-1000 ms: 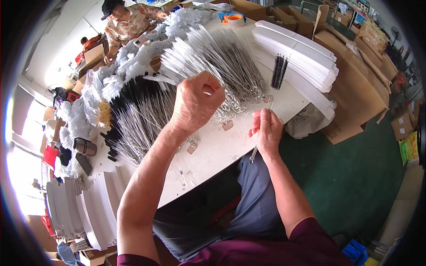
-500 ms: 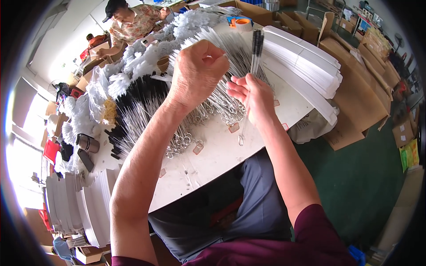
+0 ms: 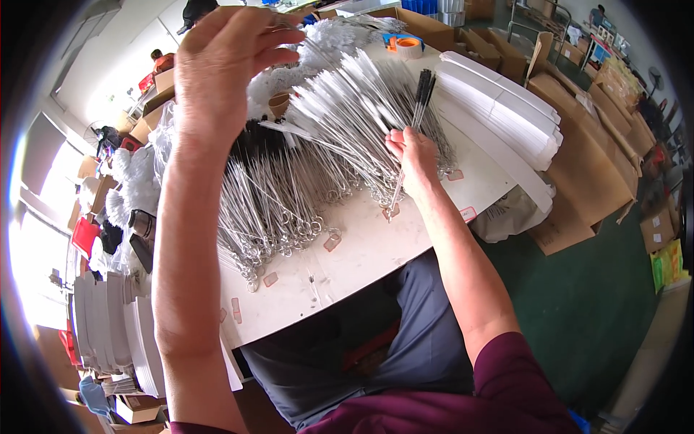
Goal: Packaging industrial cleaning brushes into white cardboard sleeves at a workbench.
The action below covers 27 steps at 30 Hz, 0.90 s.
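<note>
My right hand (image 3: 418, 155) is closed around the thin wire stems of a few black-bristled tube brushes (image 3: 423, 90). Their bristle ends point up and away, and the stems come out below the fingers. Raised at the far left, my left hand (image 3: 220, 69) has its fingers curled with thin grey wire at their tips, too blurred to name. Between and below the hands lie a heap of white-bristled tube brushes (image 3: 354, 94) and a pile of black-bristled ones (image 3: 253, 145). Their looped wire ends (image 3: 293, 231) face me on the white table (image 3: 347, 260).
White folded card strips (image 3: 499, 108) are stacked on the table's right, beside large cardboard boxes (image 3: 578, 159). An orange tape roll (image 3: 408, 47) lies at the back. More white stacks (image 3: 108, 325) stand at the left. A person's dark cap (image 3: 196, 11) shows behind my left hand.
My left hand has swung left and away from me, from near the right hand, and its fingers have loosened. The right hand has dropped slightly, still holding the black brushes.
</note>
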{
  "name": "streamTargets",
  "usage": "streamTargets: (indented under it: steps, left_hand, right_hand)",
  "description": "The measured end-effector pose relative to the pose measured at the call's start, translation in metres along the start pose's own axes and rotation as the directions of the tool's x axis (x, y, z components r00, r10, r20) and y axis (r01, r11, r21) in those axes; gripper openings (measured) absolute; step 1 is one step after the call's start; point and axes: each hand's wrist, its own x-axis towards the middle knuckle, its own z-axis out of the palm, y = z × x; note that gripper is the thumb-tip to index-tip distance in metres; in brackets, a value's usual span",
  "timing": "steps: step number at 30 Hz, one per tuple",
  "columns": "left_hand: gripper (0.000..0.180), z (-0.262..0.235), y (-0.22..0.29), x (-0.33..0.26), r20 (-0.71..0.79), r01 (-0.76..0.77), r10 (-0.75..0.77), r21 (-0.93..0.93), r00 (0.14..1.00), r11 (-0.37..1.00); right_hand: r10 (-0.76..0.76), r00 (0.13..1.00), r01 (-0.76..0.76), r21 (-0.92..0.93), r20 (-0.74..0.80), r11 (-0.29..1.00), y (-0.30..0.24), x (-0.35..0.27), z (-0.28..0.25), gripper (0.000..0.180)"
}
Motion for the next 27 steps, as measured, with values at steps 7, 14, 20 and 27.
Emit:
streamTargets:
  steps: [7, 14, 20, 27]
  left_hand:
    - [0.032, -0.088, 0.038, -0.019, 0.07, 0.044, -0.036, -0.115, 0.997, 0.992]
    - [0.025, -0.082, 0.076, -0.083, 0.091, 0.279, -0.278, -0.004, 0.956, 0.96]
    - [0.019, -0.063, 0.065, -0.121, 0.096, 0.336, -0.337, 0.027, 0.936, 0.941]
    - [0.011, -0.097, 0.024, -0.162, 0.024, 0.44, -0.446, 0.127, 0.895, 0.889]
  right_hand:
    - [-0.049, 0.992, 0.056, -0.058, 0.119, 0.997, -0.017, -0.015, -0.004, 0.036]
    - [-0.031, 0.85, 0.146, -0.18, 0.526, 0.973, -0.051, -0.073, 0.013, 0.037]
    - [0.357, 0.489, -0.272, -0.25, 0.796, 0.929, -0.057, -0.149, 0.044, 0.037]
    - [0.579, 0.322, -0.454, -0.414, 0.749, 0.789, -0.032, -0.209, 0.019, 0.043]
